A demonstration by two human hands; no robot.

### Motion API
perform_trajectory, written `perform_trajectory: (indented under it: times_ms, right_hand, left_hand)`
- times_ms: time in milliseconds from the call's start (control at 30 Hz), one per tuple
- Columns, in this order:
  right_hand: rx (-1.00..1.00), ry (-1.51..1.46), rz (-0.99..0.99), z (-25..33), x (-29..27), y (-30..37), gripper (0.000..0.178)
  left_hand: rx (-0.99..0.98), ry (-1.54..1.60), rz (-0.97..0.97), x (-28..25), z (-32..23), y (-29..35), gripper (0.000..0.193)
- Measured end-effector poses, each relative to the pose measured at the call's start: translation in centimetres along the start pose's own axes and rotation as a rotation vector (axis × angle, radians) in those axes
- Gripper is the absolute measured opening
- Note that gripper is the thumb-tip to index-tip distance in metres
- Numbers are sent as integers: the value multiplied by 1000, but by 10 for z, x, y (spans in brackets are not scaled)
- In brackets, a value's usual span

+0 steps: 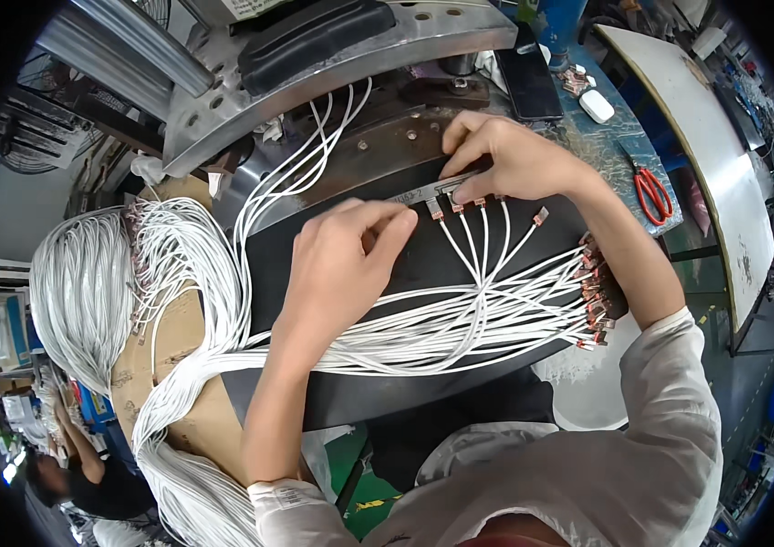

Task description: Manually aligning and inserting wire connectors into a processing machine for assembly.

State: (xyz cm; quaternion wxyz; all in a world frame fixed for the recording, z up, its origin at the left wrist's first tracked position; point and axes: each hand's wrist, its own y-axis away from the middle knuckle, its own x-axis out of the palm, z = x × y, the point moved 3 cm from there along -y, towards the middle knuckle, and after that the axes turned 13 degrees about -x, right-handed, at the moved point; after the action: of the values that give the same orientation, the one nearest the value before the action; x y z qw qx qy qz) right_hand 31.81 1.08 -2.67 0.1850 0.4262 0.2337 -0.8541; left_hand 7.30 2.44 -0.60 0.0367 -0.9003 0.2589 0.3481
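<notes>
A narrow metal bar (419,193) with marks on it lies on the black work surface (268,264). Several white cables with small metal plugs run up to it, and one plug (434,210) sits at its front edge. My right hand (524,159) reaches over the bar from the right, its thumb pressing on a cable plug there and its fingers bent behind. At the bar's left end is my left hand (337,269), thumb and fingers drawn together; whatever they hold is hidden. A bundle of white cables (405,342) passes under my left forearm, plug ends to the right.
A steel press plate (341,68) stands over the back of the surface. Coiled white cables (81,292) pile up at left on cardboard (186,324). Red-handled cutters (651,194), a black phone (530,77) and a white case (597,106) lie at right. Another person (95,483) is at lower left.
</notes>
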Motion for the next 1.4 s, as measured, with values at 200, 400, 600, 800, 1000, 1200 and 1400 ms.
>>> perform_trajectory:
  times_ms: [200,400,600,800,1000,1200,1400]
  right_hand:
    - [319,-67,-434,-60,-25,-86,32]
    - [18,670,-440,-98,-22,-100,43]
    - [-132,655,-549,-72,-19,-86,32]
    - [264,203,-265,-46,-32,5,23]
    - [72,120,-319,5,-14,-26,18]
    - [396,-277,263,42,-53,8,21]
    - [-14,467,56,2,-17,45,28]
  left_hand:
    - [428,-607,-641,7,15,-78,41]
    - [510,-581,-682,20,34,-121,21]
    - [548,-238,-452,2,1,-32,16]
    - [-50,288,-732,-135,80,43,29]
    - [385,-576,-766,-64,45,34,32]
    - [520,-328,-437,1,-10,58,25]
    - [555,-453,-202,68,-35,40,56]
